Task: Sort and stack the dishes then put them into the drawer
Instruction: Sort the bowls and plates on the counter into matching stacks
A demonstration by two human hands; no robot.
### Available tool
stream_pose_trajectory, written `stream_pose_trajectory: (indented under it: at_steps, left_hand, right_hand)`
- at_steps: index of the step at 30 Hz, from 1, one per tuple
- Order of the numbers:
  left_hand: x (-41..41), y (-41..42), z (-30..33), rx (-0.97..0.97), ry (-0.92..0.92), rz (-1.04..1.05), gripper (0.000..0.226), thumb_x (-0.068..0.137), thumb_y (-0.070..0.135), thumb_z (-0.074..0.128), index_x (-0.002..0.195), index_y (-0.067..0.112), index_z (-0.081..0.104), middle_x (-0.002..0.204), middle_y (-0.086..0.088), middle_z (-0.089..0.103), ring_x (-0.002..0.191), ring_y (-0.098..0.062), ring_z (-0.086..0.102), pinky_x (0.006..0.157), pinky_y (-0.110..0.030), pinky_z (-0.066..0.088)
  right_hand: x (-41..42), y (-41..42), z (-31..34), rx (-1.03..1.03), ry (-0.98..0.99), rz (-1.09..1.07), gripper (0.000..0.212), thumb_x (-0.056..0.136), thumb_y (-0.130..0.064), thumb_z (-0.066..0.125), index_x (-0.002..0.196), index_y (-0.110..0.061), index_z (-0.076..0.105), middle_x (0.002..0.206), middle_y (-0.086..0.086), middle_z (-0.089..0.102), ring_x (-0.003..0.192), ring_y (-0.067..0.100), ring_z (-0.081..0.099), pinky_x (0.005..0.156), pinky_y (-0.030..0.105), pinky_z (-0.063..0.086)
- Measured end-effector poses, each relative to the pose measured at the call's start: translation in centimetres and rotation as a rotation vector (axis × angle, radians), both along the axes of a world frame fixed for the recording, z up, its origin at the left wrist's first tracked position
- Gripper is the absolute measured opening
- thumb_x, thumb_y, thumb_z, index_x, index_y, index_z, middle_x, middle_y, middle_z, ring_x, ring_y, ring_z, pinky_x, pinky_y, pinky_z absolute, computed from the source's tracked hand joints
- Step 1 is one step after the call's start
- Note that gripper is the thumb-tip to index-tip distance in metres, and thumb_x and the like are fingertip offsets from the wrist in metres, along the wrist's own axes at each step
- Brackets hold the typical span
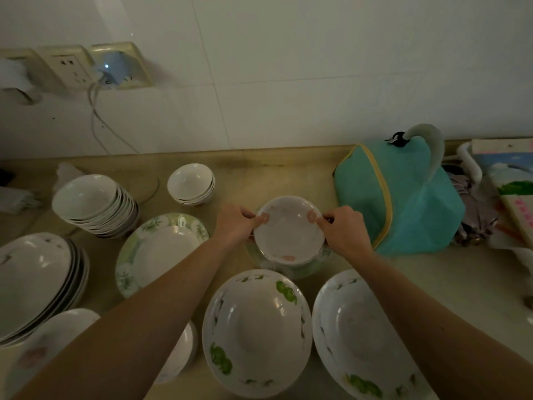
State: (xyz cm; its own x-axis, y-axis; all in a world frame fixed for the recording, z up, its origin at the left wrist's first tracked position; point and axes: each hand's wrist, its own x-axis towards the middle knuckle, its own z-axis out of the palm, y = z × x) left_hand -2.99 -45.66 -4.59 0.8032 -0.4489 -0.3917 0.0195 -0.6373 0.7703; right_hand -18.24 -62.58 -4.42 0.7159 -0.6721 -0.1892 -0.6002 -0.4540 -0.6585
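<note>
Both forearms reach forward; the left hand (235,222) and right hand (343,229) each pinch opposite rims of a pink-flowered bowl (290,230), held just over a green-rimmed dish (291,269) mid-table (288,174). Sorting looks well along: stacked white bowls (95,206), small bowls (191,184) and plates (37,281) stand grouped. Two green-leaf bowls (256,333) sit unstacked in front; no drawer is in view, so nothing seems stowed yet.
</note>
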Motion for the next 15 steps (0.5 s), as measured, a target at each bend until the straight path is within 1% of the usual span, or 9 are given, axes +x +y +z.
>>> stream_pose_trajectory:
  at_steps: [3, 5, 7, 8, 10, 13, 15]
  left_hand:
    - [0.0, -0.2, -0.1, 0.032, -0.021, -0.016, 0.018, 0.084, 0.03, 0.081, 0.075, 0.017, 0.072, 0.085, -0.008, 0.078, 0.075, -0.019, 0.077, 0.074, -0.037, 0.065]
    - [0.0, -0.3, -0.1, 0.048, -0.035, -0.023, 0.019, 0.084, 0.031, 0.081, 0.073, 0.018, 0.072, 0.083, -0.007, 0.078, 0.073, -0.018, 0.077, 0.074, -0.036, 0.065]
    - [0.1, -0.3, 0.0, 0.072, -0.059, -0.032, 0.021, 0.084, 0.032, 0.082, 0.073, 0.017, 0.072, 0.082, -0.007, 0.078, 0.07, -0.017, 0.077, 0.072, -0.034, 0.065]
    - [0.2, -0.3, 0.0, 0.08, -0.07, -0.036, 0.021, 0.084, 0.033, 0.082, 0.073, 0.017, 0.073, 0.081, -0.007, 0.078, 0.069, -0.017, 0.076, 0.072, -0.034, 0.065]
    - [0.2, -0.3, 0.0, 0.091, -0.091, -0.049, 0.021, 0.084, 0.033, 0.082, 0.074, 0.017, 0.073, 0.08, -0.006, 0.078, 0.068, -0.016, 0.076, 0.072, -0.034, 0.065]
    - [0.2, -0.3, -0.1, 0.103, -0.108, -0.066, 0.023, 0.084, 0.035, 0.081, 0.074, 0.016, 0.074, 0.078, -0.005, 0.078, 0.066, -0.015, 0.076, 0.072, -0.035, 0.065]
    - [0.3, -0.3, -0.2, 0.104, -0.073, -0.057, 0.026, 0.085, 0.037, 0.079, 0.08, 0.012, 0.075, 0.081, -0.007, 0.078, 0.069, -0.016, 0.076, 0.073, -0.036, 0.065]
  right_hand:
    - [0.1, -0.3, -0.2, -0.026, 0.04, 0.021, 0.038, 0.099, -0.036, 0.061, 0.08, -0.006, 0.075, 0.069, 0.009, 0.07, 0.063, 0.022, 0.067, 0.053, 0.026, 0.05]
    - [0.2, -0.4, -0.4, -0.045, 0.06, 0.031, 0.041, 0.1, -0.036, 0.061, 0.074, -0.006, 0.071, 0.065, 0.007, 0.066, 0.058, 0.019, 0.062, 0.05, 0.026, 0.046]
    - [0.3, -0.5, -0.6, -0.054, 0.07, 0.035, 0.042, 0.1, -0.037, 0.061, 0.069, -0.01, 0.066, 0.062, 0.004, 0.062, 0.054, 0.015, 0.057, 0.048, 0.024, 0.039]
    - [0.3, -0.5, -0.7, -0.051, 0.076, 0.04, 0.042, 0.1, -0.039, 0.06, 0.068, -0.012, 0.064, 0.062, 0.004, 0.061, 0.054, 0.015, 0.056, 0.048, 0.024, 0.039]
    - [0.3, -0.6, -0.8, -0.043, 0.088, 0.057, 0.043, 0.1, -0.042, 0.059, 0.07, -0.012, 0.065, 0.065, 0.005, 0.063, 0.056, 0.017, 0.058, 0.051, 0.026, 0.043]
    - [0.1, -0.9, -0.9, -0.019, 0.088, 0.072, 0.037, 0.099, -0.044, 0.059, 0.082, -0.013, 0.07, 0.072, 0.004, 0.068, 0.063, 0.018, 0.066, 0.057, 0.029, 0.053]
    - [0.1, -1.2, -1.1, 0.055, 0.089, 0.061, 0.036, 0.099, -0.044, 0.06, 0.087, -0.011, 0.072, 0.073, 0.006, 0.071, 0.064, 0.02, 0.071, 0.06, 0.032, 0.061]
